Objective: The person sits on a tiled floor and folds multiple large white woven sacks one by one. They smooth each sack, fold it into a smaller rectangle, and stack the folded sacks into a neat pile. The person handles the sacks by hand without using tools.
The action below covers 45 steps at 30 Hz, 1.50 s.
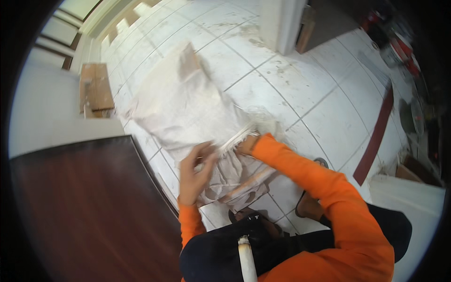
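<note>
A large whitish woven sack [183, 101] lies on the tiled floor, with a frayed edge running across its near side. At the right end of that edge my right hand [246, 144] is closed on the cloth; its fingertips are hidden in the folds. My left hand [195, 171] is raised over the near left part of the sack, fingers apart and slightly blurred, with nothing seen in it. Thin clear plastic [265, 123] shows beside my right hand. A wooden strip [244, 187] lies among the crumpled folds nearest me.
A dark reddish-brown panel [89, 207] stands close on the left. Behind it is a cardboard box [96, 87]. A long dark red strip [376, 134] lies on the right, near a white-and-red bucket [399, 49]. A white post [282, 26] rises at the back. A cigarette [246, 258] shows at the lower edge.
</note>
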### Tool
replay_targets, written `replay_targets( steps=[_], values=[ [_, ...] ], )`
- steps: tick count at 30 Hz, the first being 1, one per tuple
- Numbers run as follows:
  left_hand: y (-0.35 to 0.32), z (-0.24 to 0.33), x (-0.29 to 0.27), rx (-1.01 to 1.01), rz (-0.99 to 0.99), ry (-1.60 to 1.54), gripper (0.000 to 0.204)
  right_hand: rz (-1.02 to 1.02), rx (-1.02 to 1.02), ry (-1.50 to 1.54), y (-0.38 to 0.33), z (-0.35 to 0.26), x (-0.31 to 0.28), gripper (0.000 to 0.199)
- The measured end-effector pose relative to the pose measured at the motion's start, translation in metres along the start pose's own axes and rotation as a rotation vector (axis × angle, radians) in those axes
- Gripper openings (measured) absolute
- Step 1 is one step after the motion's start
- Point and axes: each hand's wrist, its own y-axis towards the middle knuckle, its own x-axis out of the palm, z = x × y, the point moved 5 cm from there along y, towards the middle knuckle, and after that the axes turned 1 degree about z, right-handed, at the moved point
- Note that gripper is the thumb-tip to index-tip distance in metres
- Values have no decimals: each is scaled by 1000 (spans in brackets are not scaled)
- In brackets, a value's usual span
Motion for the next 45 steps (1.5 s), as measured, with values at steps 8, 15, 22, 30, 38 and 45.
replay_targets(
  steps=[8,15,22,30,38,45],
  values=[
    [-51,-207,-89,-173,231,-275,45,262,-178,304,-43,-85,-41,56],
    [37,-123,0,192,449,193,32,207,168,261,3,111,-66,26],
    [101,-22,20,99,449,199,24,758,-46,521,-63,15,-227,54],
    [98,-19,53,149,396,-20,25,511,-95,-583,3,5,-87,44],
    [61,-6,81,244,277,20,18,34,197,-411,79,23,-77,38],
    [34,-72,68,-12,57,5,20,195,-346,-282,-6,10,-97,39]
  ],
)
